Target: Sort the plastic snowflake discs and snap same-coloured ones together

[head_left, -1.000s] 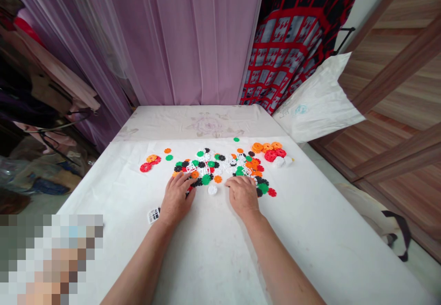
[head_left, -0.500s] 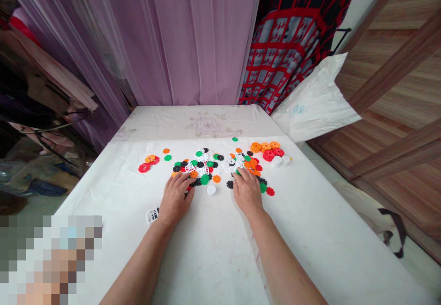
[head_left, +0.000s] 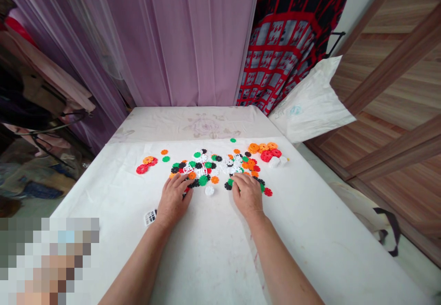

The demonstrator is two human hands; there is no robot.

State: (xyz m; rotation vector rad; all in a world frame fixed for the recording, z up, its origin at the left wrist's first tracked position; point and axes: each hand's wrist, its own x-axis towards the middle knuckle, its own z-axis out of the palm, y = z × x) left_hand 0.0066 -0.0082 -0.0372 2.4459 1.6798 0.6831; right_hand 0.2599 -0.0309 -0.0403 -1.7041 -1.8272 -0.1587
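A loose spread of notched plastic discs [head_left: 203, 180] in green, black, orange, red and white lies mid-table. My left hand [head_left: 175, 198] rests at its near left edge, fingers apart over black and red discs. Beside its wrist is a white grid-like window piece [head_left: 150, 217], partly hidden. My right hand [head_left: 248, 194] lies palm down on the near right edge, fingers bent loosely across several discs; what is beneath the palm is hidden. Close to its fingertips are a green disc [head_left: 230, 183] and a black disc [head_left: 228, 186]. Between the hands sits a white disc [head_left: 209, 190].
Orange discs [head_left: 263, 147], red discs [head_left: 265, 156] and white discs [head_left: 274, 161] are grouped at the back right. Red discs [head_left: 141, 169] with an orange one lie at left. A white bag [head_left: 310, 107] stands by the white-covered table's [head_left: 213, 259] right edge.
My right hand has shifted slightly right and back over the discs, exposing black and green ones by its fingertips. My left hand stays in nearly the same spot.
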